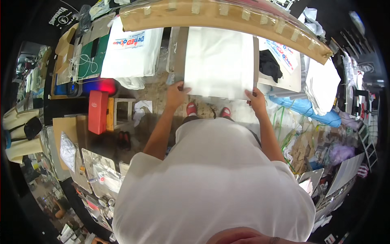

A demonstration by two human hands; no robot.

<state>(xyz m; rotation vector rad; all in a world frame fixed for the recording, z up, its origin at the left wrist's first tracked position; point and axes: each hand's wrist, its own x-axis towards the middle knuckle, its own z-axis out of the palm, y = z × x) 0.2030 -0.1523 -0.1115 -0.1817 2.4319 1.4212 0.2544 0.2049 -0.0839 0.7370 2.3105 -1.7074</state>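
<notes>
A smooth white sheet [219, 61], which looks like cloth, lies flat on a grey-brown board [256, 61] in front of me. Its far end passes out of sight beneath a long cardboard-covered bar [219, 18]. At the sheet's near left corner, my left hand [176, 94] is closed, thumb on top and fingers curled under the edge. My right hand [256, 100] pinches the near right corner in the same way. The near edge runs straight between both hands.
A stack of printed white cloth [130, 53] sits left of the board. To the right are a black cloth [270, 67], hanging white cloth [323, 83] and a blue plastic-wrapped bundle [308, 110]. A red box [98, 112] stands at left, near a wooden frame [123, 114].
</notes>
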